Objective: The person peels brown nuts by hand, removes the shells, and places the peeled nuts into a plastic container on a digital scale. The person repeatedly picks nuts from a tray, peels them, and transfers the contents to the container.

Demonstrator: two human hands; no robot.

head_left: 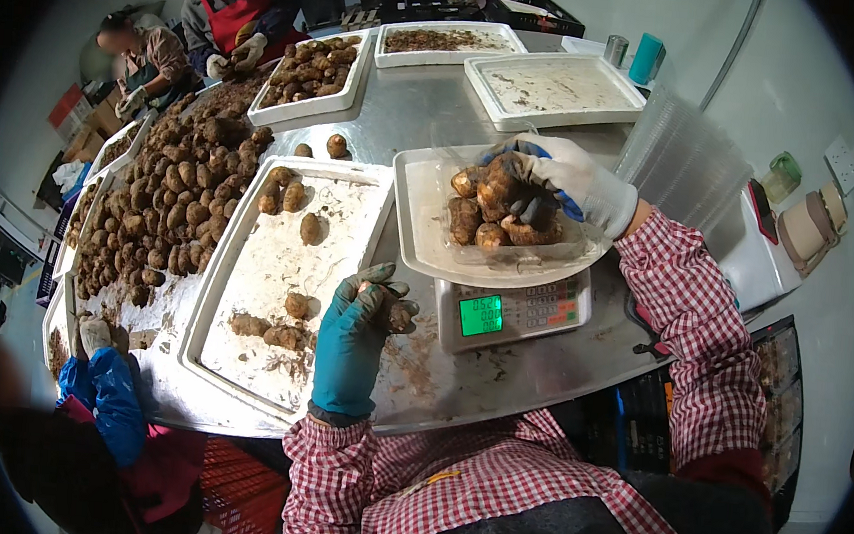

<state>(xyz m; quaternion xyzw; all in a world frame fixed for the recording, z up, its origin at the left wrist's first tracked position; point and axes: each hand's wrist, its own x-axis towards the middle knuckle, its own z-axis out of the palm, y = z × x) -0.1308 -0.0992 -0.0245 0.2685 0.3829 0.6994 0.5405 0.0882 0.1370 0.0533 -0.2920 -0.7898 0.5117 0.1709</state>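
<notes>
My left hand (348, 351), in a teal glove, is closed around a small brown taro (400, 316) just above the table's near edge. To its right stands a digital scale (450, 319) with a lit green display. Several taros (465, 221) lie in clear plastic on the white scale pan (415, 201). My right hand (589, 184), in a white glove with blue on the fingers, reaches over the pan from the right, its fingers curled round a taro (497, 185) on top of the pile. Its fingertips are partly hidden among the taros.
Left of the scale, a white foam tray (265, 284) holds a few taros. Beyond it rises a big taro heap (177, 197). More foam trays (561, 87) line the far side. Clear plastic containers (681, 157) are stacked at right. Co-workers (236, 11) stand around the left side.
</notes>
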